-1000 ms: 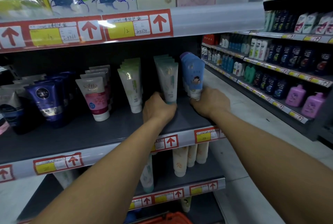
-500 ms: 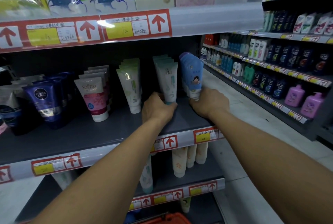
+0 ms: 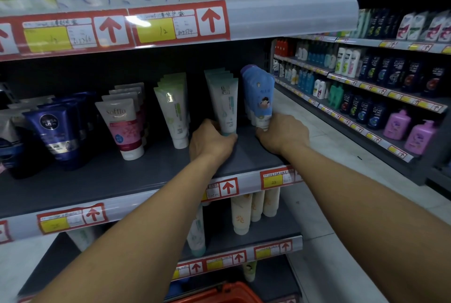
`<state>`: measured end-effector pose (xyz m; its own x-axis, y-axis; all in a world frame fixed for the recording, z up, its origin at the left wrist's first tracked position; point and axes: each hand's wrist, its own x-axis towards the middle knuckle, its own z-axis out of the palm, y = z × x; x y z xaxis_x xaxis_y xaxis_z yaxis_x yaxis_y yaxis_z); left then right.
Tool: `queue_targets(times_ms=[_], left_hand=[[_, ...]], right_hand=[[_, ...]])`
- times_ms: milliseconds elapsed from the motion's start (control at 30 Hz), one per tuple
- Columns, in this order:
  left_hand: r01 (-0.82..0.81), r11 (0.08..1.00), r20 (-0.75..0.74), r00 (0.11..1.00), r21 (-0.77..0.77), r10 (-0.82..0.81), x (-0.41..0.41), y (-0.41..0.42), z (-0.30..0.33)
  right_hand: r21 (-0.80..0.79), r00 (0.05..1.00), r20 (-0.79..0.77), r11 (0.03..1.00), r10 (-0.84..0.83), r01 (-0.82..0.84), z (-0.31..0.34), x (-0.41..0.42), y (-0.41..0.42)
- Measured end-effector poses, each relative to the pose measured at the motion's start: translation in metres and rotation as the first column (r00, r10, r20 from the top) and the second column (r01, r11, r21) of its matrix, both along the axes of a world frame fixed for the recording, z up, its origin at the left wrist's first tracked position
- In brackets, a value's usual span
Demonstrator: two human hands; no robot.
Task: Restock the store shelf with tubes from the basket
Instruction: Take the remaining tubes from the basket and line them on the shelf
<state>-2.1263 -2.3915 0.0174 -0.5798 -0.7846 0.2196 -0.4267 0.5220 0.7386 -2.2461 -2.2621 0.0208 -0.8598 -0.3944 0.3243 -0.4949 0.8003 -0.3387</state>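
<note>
- My left hand (image 3: 211, 143) curls round the cap of the teal tube (image 3: 225, 107), upright on the shelf (image 3: 117, 175).
- My right hand (image 3: 283, 134) pinches the blue tube (image 3: 259, 94) at its base, just beside it.

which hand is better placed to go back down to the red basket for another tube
Probably the left. The red plastic basket sits low, under the left forearm, and the left hand only grips the white-and-teal tube. The right hand steadies the blue tube farther right.
</note>
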Motion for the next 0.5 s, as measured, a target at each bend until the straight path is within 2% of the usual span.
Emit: queue_targets(times_ms=[500], left_hand=[[-0.003,1.0,0.004,1.0,-0.012,0.003,-0.0015,-0.0012,-0.001]], right_hand=[[-0.02,1.0,0.008,1.0,-0.004,0.004,0.0013,0.0009,-0.0003]])
